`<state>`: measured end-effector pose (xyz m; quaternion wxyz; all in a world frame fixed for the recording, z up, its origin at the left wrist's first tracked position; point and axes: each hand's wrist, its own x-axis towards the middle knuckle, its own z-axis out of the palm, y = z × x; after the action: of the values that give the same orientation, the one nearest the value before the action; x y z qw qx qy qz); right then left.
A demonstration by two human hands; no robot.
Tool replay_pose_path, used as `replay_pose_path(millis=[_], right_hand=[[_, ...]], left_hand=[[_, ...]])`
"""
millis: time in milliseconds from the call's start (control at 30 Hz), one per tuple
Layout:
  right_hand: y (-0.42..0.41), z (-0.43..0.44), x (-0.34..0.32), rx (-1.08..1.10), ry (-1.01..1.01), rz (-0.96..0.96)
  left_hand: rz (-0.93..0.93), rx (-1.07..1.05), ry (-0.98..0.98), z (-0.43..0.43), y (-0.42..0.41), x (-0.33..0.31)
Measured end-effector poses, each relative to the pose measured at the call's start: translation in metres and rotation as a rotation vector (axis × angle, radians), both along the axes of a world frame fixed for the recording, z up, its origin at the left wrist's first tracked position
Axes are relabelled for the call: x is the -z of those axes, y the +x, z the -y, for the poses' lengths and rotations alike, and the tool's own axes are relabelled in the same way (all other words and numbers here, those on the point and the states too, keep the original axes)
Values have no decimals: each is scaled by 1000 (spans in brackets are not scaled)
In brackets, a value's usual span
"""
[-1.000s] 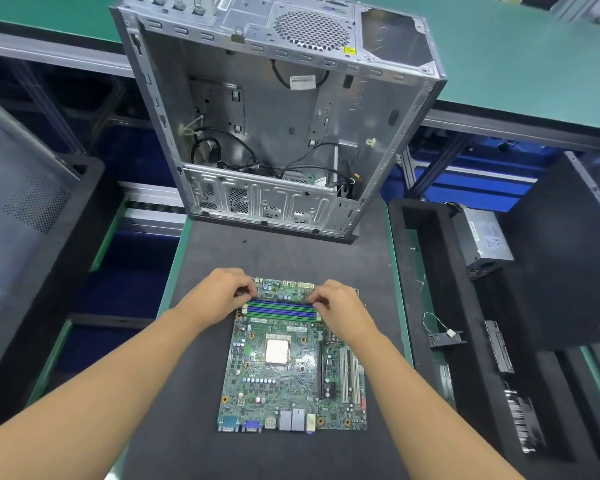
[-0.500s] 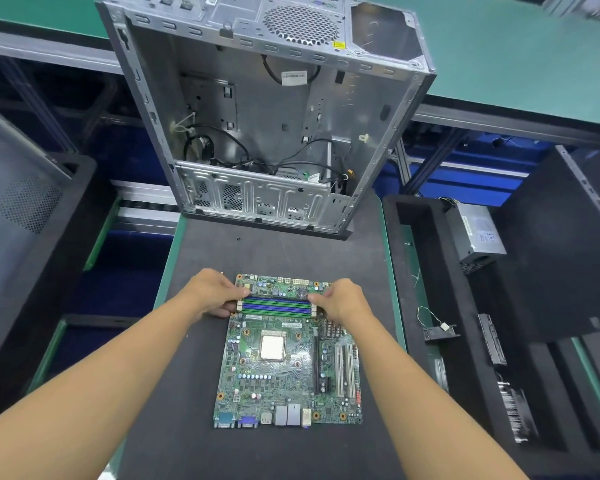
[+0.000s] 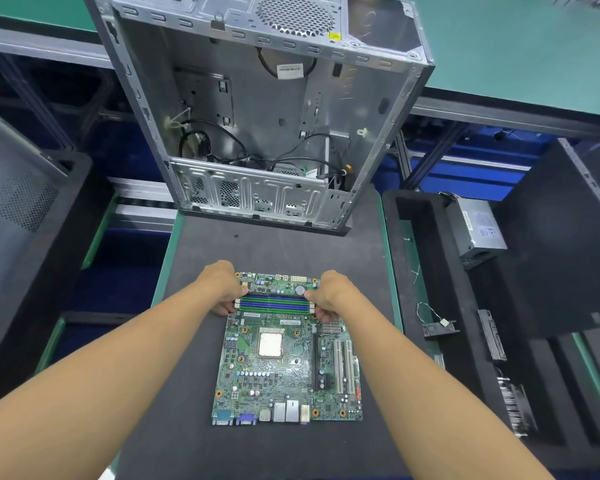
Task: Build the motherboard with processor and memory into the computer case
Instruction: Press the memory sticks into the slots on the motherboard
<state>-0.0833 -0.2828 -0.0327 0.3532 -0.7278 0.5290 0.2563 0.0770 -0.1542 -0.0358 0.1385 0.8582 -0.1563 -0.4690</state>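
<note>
- Mobo (image 3: 284, 375) lies flat on dark mat (image 3: 257, 251), near-centre; CPU socket (image 3: 270, 344) mid-board.
- L hand (image 3: 222, 285): fingers curled, pinching left end of memory slots (image 3: 274, 304).
- R hand (image 3: 329, 292): same pinch, right end.
- Case (image 3: 257, 116), open side up, at mat's far edge.

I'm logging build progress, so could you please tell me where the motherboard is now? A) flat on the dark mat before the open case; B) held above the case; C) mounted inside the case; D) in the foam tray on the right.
A: the motherboard lies flat on the dark mat in front of the open case, left hand and right hand at its memory slots.
</note>
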Motion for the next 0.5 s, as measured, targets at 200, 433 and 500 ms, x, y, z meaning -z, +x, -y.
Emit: replay_pose_path(millis=[200, 433, 500], right_hand=[[5, -2, 0, 12, 13, -25], [12, 0, 0, -44, 34, -119], [8, 3, -1, 48, 119, -50]], left_hand=[[19, 26, 34, 2, -3, 0], [47, 67, 51, 4, -3, 2], [28, 45, 33, 2, 0, 3]])
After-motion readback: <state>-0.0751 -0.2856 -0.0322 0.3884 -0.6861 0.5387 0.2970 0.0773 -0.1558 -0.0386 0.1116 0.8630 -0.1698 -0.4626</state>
